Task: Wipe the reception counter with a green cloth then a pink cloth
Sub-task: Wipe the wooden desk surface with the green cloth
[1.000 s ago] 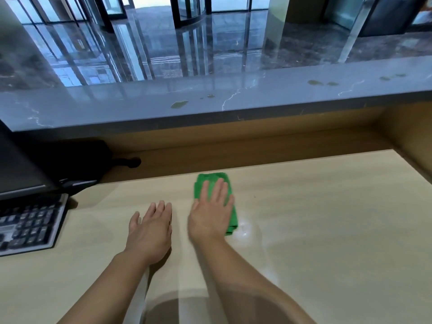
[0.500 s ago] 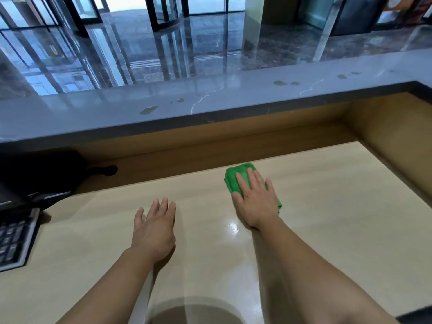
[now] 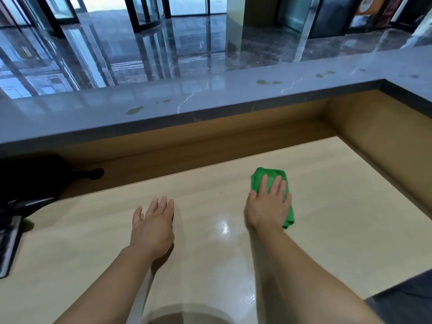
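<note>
**Asker:** Both hands are working, or only one?

**Me:** Only one. My right hand (image 3: 267, 206) is pressing the green cloth (image 3: 258, 180) flat onto the table (image 3: 346, 211), palm down, fingers straight, nothing curled round it. My left hand (image 3: 153, 226) is lying open on the wood, holding nothing.

**Asker:** What is changing?

**Me:** A second ago the cloth was sitting just beside my left hand. Now I am sweeping it out to the right, well apart from that hand, and a glossy patch (image 3: 225, 226) is showing between the two. I am judging that the green pass is travelling toward the right end and is not finishing yet.

**Asker:** Anything escaping you?

**Me:** The pink cloth is not showing anywhere. The keyboard (image 3: 7, 249) is being cut off at the left edge. My palm is hiding most of the green cloth. I am also failing to tell whether the spots on the grey stone ledge (image 3: 210, 106) are spills or marks.
</note>
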`<control>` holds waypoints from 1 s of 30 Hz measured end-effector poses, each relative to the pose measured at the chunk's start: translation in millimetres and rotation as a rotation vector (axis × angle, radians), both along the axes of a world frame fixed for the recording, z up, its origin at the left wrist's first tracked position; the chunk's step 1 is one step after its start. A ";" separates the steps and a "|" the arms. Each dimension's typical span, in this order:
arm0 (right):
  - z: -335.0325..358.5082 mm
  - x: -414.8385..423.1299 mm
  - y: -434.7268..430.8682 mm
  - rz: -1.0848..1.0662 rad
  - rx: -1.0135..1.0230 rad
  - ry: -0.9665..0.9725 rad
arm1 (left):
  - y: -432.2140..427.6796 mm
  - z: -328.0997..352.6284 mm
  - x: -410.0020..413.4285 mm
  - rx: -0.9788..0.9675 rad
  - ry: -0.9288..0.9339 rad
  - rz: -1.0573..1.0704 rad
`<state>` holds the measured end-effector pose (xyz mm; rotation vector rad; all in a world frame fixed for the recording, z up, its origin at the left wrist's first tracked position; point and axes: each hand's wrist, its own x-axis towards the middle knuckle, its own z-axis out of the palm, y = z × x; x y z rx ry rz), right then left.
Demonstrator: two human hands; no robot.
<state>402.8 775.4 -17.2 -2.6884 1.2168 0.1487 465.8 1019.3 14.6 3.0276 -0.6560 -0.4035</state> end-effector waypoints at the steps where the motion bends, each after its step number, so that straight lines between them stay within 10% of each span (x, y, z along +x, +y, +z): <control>1: -0.1 0.6 22.3 0.016 0.000 -0.005 | 3.2 0.5 -1.5 0.000 0.004 0.002; 9: -7.6 -11.0 168.6 0.547 0.046 -0.018 | 27.3 5.3 -16.9 0.040 0.015 0.054; 15: -3.5 -23.0 114.3 0.819 0.026 -0.005 | 22.8 14.4 -34.3 0.066 0.021 0.075; 30: 2.9 -78.9 -75.0 0.207 0.006 0.045 | 19.1 9.6 -101.9 -0.012 0.065 0.164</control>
